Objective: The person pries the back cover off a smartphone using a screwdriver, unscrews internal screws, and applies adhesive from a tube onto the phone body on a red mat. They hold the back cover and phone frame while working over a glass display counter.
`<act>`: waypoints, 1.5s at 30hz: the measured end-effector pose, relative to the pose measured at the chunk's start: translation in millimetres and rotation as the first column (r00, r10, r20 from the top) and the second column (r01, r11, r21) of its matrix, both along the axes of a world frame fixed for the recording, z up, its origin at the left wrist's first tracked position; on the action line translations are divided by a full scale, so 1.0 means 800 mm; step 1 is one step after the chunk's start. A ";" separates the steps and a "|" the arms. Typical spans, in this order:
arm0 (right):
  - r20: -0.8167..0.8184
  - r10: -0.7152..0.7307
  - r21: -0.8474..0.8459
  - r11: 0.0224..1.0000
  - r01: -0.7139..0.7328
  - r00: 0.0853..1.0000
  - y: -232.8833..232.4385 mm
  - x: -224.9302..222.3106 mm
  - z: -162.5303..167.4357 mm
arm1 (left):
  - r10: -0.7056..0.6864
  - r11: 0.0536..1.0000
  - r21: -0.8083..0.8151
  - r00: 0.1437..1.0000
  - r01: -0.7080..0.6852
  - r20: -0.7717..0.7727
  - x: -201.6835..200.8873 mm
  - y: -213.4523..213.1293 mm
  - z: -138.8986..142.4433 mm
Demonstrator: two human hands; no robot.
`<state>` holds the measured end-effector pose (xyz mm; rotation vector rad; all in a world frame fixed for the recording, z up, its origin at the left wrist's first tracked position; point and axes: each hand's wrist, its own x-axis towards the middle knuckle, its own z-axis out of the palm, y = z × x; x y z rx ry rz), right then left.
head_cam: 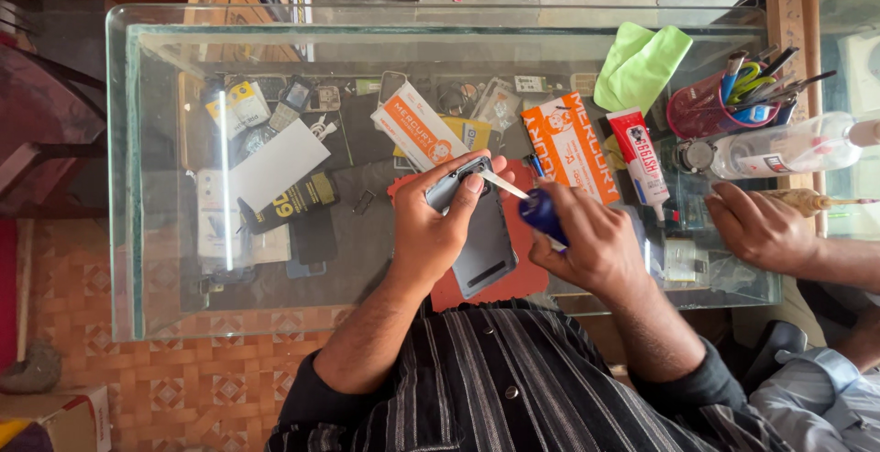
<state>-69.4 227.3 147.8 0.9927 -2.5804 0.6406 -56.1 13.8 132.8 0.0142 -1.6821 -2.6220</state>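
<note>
Left hand grip wraps phone; right hand clasps blue-handled tool.

Phone repair shop. Evidence: glass display desk holding packaged phone accessories beneath the top; on it an adhesive tube, tool cup, green cleaning cloth, red work mat.

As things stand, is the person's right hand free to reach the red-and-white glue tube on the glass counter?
Probably not at once: the right hand grips a blue-handled tool. The glue tube lies close beyond it, uncovered on the glass counter.
</note>
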 end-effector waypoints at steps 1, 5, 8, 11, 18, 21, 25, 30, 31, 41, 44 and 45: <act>-0.009 0.049 0.067 0.997 -0.049 0.999 0.001 -0.001 0.003 | -0.020 0.999 -0.037 1.000 0.020 -0.001 -0.001 -0.002 0.000; 0.042 0.019 0.089 0.996 -0.023 0.999 0.000 -0.003 0.008 | -0.081 0.994 -0.079 0.996 0.078 -0.034 -0.001 -0.006 0.000; 0.054 0.041 0.099 0.994 -0.046 0.998 -0.002 -0.001 0.009 | -0.134 0.990 -0.041 0.990 0.132 -0.044 0.000 -0.008 0.001; 0.078 -0.003 0.062 0.998 -0.002 0.997 -0.005 0.003 0.007 | -0.147 0.989 -0.010 0.988 0.147 -0.035 0.000 -0.011 0.005; 0.089 -0.035 0.024 0.999 0.033 0.995 -0.013 0.014 0.003 | -0.076 0.997 0.005 0.997 0.076 -0.032 0.003 -0.005 0.009; 0.127 -0.060 0.021 0.998 0.057 0.990 -0.015 0.018 0.001 | -0.066 0.998 0.001 0.997 0.066 -0.030 0.003 -0.002 0.007; 0.098 -0.016 0.016 1.000 0.015 0.995 -0.012 0.019 -0.003 | -0.054 0.997 0.049 0.998 0.056 -0.045 0.002 0.001 0.004; 0.250 -0.082 -0.071 0.992 0.103 0.965 0.002 0.022 0.001 | 0.078 0.974 0.214 0.997 -0.074 -0.013 0.002 -0.007 0.008; 0.259 -0.077 -0.072 0.993 0.099 0.963 0.005 0.025 0.002 | 0.111 0.949 0.294 0.994 -0.113 0.023 0.002 -0.010 0.009; 0.264 -0.120 0.003 0.992 0.124 0.957 -0.002 0.051 -0.002 | 0.173 0.983 -0.046 0.980 -0.178 -0.100 0.013 -0.008 0.010; 0.284 -0.137 -0.018 0.989 0.148 0.949 -0.005 0.053 -0.005 | 0.146 0.982 -0.104 0.985 -0.156 -0.095 0.018 -0.006 0.012; 0.294 -0.137 -0.025 0.988 0.151 0.946 -0.005 0.054 -0.006 | 0.142 0.981 -0.119 0.985 -0.154 -0.102 0.019 -0.006 0.012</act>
